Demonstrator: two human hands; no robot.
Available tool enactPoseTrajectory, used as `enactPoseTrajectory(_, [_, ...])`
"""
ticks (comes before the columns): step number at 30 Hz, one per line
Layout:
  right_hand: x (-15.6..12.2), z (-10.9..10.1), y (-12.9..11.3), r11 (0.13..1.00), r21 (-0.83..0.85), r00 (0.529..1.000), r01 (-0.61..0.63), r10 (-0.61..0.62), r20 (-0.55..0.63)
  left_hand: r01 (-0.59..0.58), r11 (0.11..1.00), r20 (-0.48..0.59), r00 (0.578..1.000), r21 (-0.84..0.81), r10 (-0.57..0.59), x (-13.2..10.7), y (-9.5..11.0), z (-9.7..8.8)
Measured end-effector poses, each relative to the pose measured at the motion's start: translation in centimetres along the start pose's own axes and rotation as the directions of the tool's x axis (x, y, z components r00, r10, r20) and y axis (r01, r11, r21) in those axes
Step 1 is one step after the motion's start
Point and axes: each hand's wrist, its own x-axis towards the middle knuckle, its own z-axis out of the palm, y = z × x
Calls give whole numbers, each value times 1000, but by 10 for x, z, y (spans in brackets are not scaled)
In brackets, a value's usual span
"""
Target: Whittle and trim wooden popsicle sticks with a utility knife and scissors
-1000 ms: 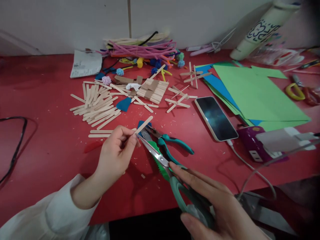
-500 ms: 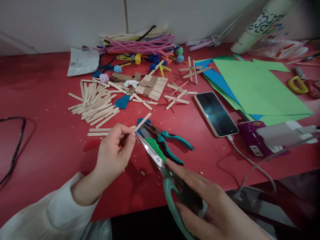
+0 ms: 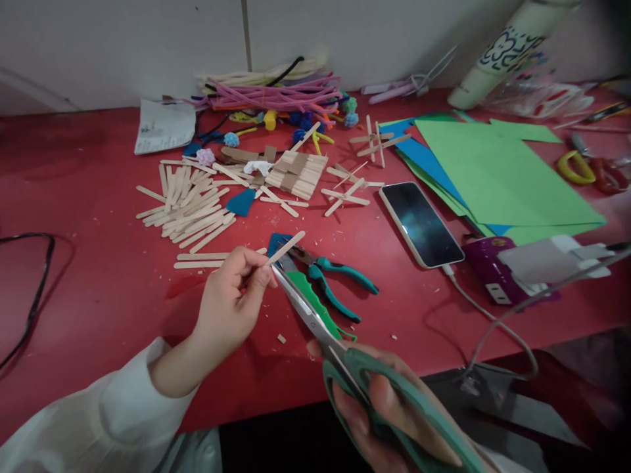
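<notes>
Between the thumb and fingers of my left hand is a wooden craft stick, its free end pointing up and to the right. My right hand grips green-handled scissors, with fingers and thumb in the loops. The scissor tips meet the stick right beside my left fingertips; the blades look nearly closed. Under and behind the blades lie teal-handled pliers and a green-handled tool. Part of the stick is hidden by my left fingers.
A pile of craft sticks lies behind my left hand. Further back are pipe cleaners and joined stick pieces. To the right are a phone on a cable, green paper sheets and a purple adapter.
My right hand has turned over, so the scissor handles now face differently. My left hand and the stick have shifted slightly right and down.
</notes>
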Motion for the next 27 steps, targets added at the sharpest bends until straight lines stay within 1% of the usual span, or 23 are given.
enactPoseTrajectory(1, [0, 2, 1, 1000, -18, 1000, 12, -13, -28, -11, 1000, 30, 1000, 4, 11, 0, 0, 0])
enactPoseTrajectory(3, [0, 7, 3, 996, -86, 991, 22, -33, -128, -38, 999, 63, 997, 15, 37, 0, 0, 0])
enactPoseTrajectory(5, [0, 14, 2, 980, -200, 968, 18, -67, -243, -69, 997, 58, 996, 37, 66, 0, 1, -1])
enactPoseTrajectory(6, [0, 17, 1, 962, -271, 955, 15, -94, -282, -83, 995, 55, 995, 49, 80, -1, 2, -1])
enactPoseTrajectory(8, [0, 21, -2, 918, -397, 936, 19, -156, -316, -91, 994, 49, 995, 62, 88, -1, 3, -1])
enactPoseTrajectory(9, [0, 21, -3, 909, -416, 934, 20, -165, -317, -80, 995, 48, 996, 62, 77, -1, 3, -1])
enactPoseTrajectory(11, [0, 17, -5, 940, -339, 947, 20, -126, -294, -38, 998, 51, 998, 50, 36, 0, 3, -1])
enactPoseTrajectory(13, [0, 10, -4, 983, -184, 975, 22, -63, -215, -11, 1000, 57, 998, 16, 10, 0, 3, -1])
enactPoseTrajectory(15, [1, 3, -3, 997, -71, 993, 35, -43, -114, -11, 999, 59, 998, -35, 13, 2, 2, -1])
enactPoseTrajectory(18, [2, -3, 2, 999, 15, 999, 39, -38, -12, 5, 996, 50, 999, -92, -1, 3, 1, -2])
enactPoseTrajectory(21, [2, 0, 4, 996, 74, 998, 45, -48, 47, 32, 991, 45, 999, -129, -26, 5, 2, -2])
enactPoseTrajectory(23, [1, 4, 3, 996, 72, 998, 47, -49, 27, 41, 984, 54, 998, -171, -32, 5, 3, -2])
enactPoseTrajectory(26, [1, 8, 2, 999, 3, 997, 42, -42, -63, 88, 968, 81, 994, -233, -71, 6, 2, -1])
enactPoseTrajectory(27, [2, 8, 2, 999, -18, 996, 44, -45, -72, 102, 963, 89, 993, -248, -82, 7, 1, -1])
